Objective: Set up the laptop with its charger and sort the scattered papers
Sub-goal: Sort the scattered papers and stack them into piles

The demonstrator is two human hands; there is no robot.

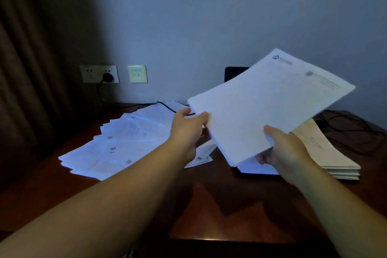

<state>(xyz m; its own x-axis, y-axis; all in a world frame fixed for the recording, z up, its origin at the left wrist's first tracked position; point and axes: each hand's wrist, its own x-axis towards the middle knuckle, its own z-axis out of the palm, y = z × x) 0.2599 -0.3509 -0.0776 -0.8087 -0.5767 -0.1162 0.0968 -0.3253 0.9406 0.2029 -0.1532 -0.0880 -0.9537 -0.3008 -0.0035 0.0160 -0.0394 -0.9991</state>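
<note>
The right hand (287, 153) pinches a sheaf of white papers (270, 102) at its near right edge, thumb on top and fingers curled beneath, holding it tilted in the air at the right centre of the frame. The left hand (188, 128) meets the same sheaf at its near left corner, thumb and fingertips touching the edge; whether it truly grips or only steadies the corner is hard to tell.

The sheaf looks light but floppy, and the far corner rises unsupported, so it would likely sag or fan apart if held by one point alone. Loose sheets slide on each other easily. A hold on two opposite edges, with thumbs pressing down firmly, seems the safest, and tapping the edges square on the table (209, 211) would keep them together.

Below the sheaf, at the right, a squared stack of yellowish papers (326, 153) rests on the table, with a few white sheets just beside it. To the left lies a spread of scattered papers (117, 142), fanned and overlapping; these are best gathered by sliding them together flat.

A dark cable (167, 107) runs over them from a plug in the wall socket (99, 74), upper left. A dark object (232, 73), perhaps the laptop, shows behind the sheaf.
</note>
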